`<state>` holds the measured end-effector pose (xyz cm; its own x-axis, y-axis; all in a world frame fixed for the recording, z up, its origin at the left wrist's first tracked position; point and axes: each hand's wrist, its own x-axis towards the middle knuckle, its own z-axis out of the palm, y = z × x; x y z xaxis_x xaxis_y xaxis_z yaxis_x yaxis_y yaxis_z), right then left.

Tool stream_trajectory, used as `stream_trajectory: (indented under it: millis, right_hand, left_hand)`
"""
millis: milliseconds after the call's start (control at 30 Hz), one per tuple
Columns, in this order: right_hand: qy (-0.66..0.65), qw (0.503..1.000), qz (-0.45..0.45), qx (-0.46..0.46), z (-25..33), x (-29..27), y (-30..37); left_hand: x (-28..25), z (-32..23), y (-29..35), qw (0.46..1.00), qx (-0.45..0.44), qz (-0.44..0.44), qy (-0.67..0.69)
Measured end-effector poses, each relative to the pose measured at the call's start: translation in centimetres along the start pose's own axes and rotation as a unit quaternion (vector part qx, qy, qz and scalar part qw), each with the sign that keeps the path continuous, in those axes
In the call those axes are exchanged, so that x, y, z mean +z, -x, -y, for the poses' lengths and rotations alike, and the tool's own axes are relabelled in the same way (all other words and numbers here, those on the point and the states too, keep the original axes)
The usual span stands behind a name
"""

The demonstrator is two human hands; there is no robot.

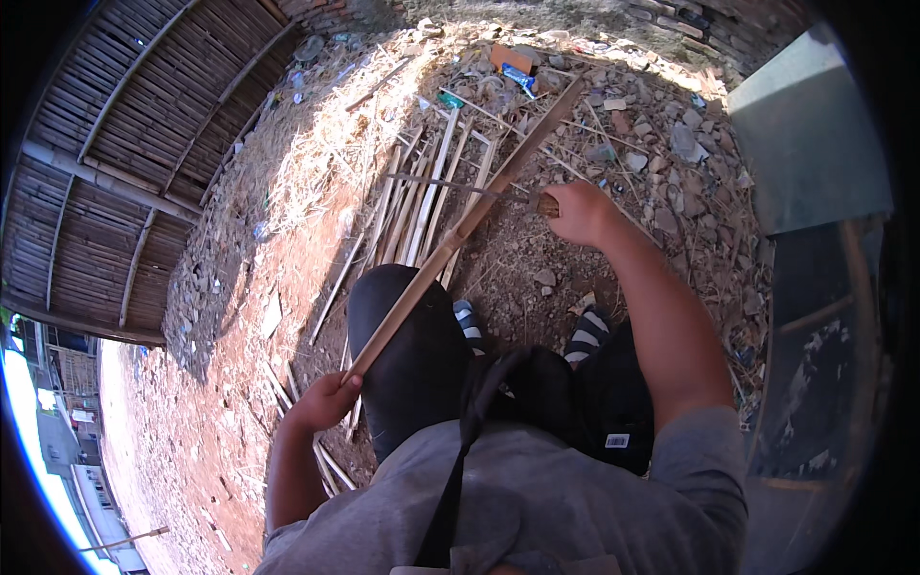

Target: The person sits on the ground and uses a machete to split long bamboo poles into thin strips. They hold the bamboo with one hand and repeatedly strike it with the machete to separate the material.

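My left hand is closed round the near end of a long split bamboo strip. The strip slants up and away to the right, passing over my left knee. In my right hand is the wooden handle of a long-bladed knife. Its thin dark blade points left and crosses the strip beyond the bamboo's node; whether the edge bites into it I cannot tell. Beneath and past the blade, several cut bamboo strips lie in a loose bundle on the ground.
Stones and litter cover the ground at the far right, with a blue wrapper and a brick piece farther off. A woven bamboo wall stands at left, grey panels at right. More strips lie beside my left arm.
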<state>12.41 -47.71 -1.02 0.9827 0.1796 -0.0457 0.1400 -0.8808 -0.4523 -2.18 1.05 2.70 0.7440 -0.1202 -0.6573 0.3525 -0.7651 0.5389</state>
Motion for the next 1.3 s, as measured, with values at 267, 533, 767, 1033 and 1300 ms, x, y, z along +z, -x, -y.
stream_trajectory:
  millis: [267, 533, 767, 1033, 1300]
  right_hand:
    - [0.089, 0.991, 0.076, -0.067, 4.4, -0.5, 1.3]
    - [-0.02, 1.0, -0.01, 0.017, -1.1, 0.2, -0.3]
    - [0.046, 0.997, 0.033, -0.047, 2.3, -0.3, -0.4]
    - [-0.09, 0.986, -0.07, 0.124, -3.3, -1.1, -0.4]
    - [-0.131, 0.984, -0.089, 0.077, -3.1, -0.3, 0.1]
  left_hand:
    - [-0.4, -0.2, -0.6, 0.997, -0.048, 0.036, 0.056]
    - [-0.7, -0.5, -1.0, 0.989, -0.092, 0.056, 0.096]
    - [-0.7, 2.6, -2.2, 0.987, -0.062, 0.082, 0.121]
    - [-1.5, 1.5, -1.6, 0.982, -0.084, 0.104, 0.137]
    - [1.7, 0.3, 0.2, 0.961, 0.076, -0.196, -0.182]
